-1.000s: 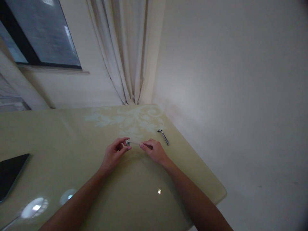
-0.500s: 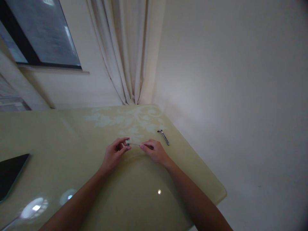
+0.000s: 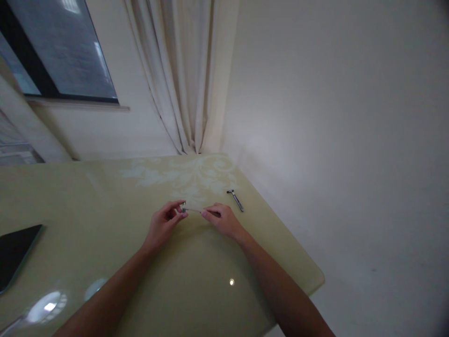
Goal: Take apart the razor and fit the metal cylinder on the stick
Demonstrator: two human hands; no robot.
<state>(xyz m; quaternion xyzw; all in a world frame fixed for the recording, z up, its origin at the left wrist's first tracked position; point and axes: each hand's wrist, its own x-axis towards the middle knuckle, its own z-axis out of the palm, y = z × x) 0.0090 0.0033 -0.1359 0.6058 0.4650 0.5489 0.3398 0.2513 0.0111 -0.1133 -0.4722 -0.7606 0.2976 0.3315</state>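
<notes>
Pinched between the thumb and index finger of my left hand [image 3: 167,217] is a small piece with dark, shiny edges [image 3: 183,207]; its exact kind is too small to make out. My right hand [image 3: 221,218] is closed on a thin pale stick [image 3: 193,209] that points left, its far tip at or against the small piece. Part of the stick is hidden behind the right fingers. Both hands are held over the table, a short way apart. Beyond the right hand a silver-and-black razor [image 3: 235,200] lies on the tabletop.
The pale green glossy table [image 3: 196,281] has a rounded corner at the right, beside a plain wall [image 3: 315,140]. A dark flat tablet-like object [image 3: 17,252] lies at the left edge. Curtains [image 3: 171,70] and a window [image 3: 70,51] are behind the table.
The view has shifted slightly, so hands, table and razor sit a little further left. Both hands keep their grips, and the stick's tip stays at the small piece.
</notes>
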